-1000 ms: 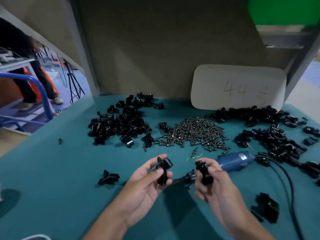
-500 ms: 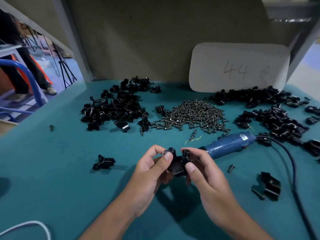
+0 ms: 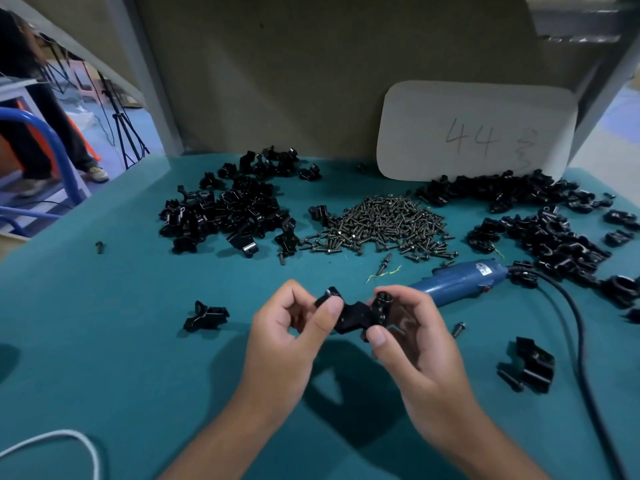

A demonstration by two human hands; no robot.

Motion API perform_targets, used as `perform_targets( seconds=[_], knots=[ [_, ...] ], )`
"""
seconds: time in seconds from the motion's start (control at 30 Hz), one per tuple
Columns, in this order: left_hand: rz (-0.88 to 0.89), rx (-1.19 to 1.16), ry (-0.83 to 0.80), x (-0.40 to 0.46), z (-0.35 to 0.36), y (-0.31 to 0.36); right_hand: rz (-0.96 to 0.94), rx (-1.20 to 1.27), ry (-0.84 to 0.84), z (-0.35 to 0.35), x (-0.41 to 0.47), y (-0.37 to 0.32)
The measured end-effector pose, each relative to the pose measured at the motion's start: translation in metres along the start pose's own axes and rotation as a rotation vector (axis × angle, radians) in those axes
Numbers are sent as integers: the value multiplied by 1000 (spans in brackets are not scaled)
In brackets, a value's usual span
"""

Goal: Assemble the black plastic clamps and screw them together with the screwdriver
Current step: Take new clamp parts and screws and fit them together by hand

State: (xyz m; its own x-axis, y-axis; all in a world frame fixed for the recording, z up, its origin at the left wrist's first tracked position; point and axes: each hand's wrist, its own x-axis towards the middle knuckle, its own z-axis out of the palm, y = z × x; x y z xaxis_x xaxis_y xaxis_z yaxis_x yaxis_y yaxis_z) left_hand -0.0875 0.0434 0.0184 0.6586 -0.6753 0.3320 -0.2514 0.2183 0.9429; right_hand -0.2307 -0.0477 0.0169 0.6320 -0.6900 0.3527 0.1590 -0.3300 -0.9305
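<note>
Head view: both my hands are up over the near-middle of the teal table [image 3: 104,341], holding two black clamp halves [image 3: 353,315] pressed together between them. My left hand [image 3: 287,341] pinches the left half, thumb on its near face, index curled over the top. My right hand [image 3: 415,344] grips the right half, thumb tip under its lower edge, other fingers curled round the far side. Halves are touching at the centre; can't tell if they're fully seated.

Blue electric screwdriver [image 3: 460,280] lies on the table just beyond my right hand, bit end hidden behind my fingers, black cord [image 3: 575,341] running off its far end and curving back toward the near right edge.

Screw pile [image 3: 381,225] sits mid-table toward the back. One loose screw [image 3: 459,329] lies just right of my right hand, another [image 3: 99,246] near the left edge.

Left clamp pile [image 3: 232,213] is left of the screws, right clamp pile [image 3: 533,220] spreads along the back right. Single clamp part [image 3: 206,317] lies left of my left hand, well apart from the piles. Another clamp piece [image 3: 535,365] with a screw beside it sits near the right edge.

White card [image 3: 474,133] marked "44" leans on the back wall. White cable [image 3: 69,441] loops at the near left corner.
</note>
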Motion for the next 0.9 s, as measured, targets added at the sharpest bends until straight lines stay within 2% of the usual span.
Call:
perform_targets(
  seconds=[0.1,0.23,0.33,0.43,0.57,0.6,0.67,0.73,0.9],
  knots=[
    [135,85,23,-2,1,-1,-31,-8,25,1,1,1],
    [29,-265,-162,-4,8,5,-18,53,89,1,2,0],
    [-22,-293,-229,-7,8,9,-29,142,154,-1,4,-2],
    [26,-214,-257,-9,8,9,10,187,192,-5,8,-4],
    [21,-169,-113,-7,11,8,106,190,31,0,6,1],
    [14,-191,-119,-7,11,8,124,177,-1,3,4,3],
    [13,-213,-195,-8,11,7,131,106,-15,7,0,7],
    [66,-100,-237,-8,11,4,116,-4,-24,7,-2,9],
    [155,107,-200,-6,11,0,81,-207,-44,2,-2,8]
  ],
)
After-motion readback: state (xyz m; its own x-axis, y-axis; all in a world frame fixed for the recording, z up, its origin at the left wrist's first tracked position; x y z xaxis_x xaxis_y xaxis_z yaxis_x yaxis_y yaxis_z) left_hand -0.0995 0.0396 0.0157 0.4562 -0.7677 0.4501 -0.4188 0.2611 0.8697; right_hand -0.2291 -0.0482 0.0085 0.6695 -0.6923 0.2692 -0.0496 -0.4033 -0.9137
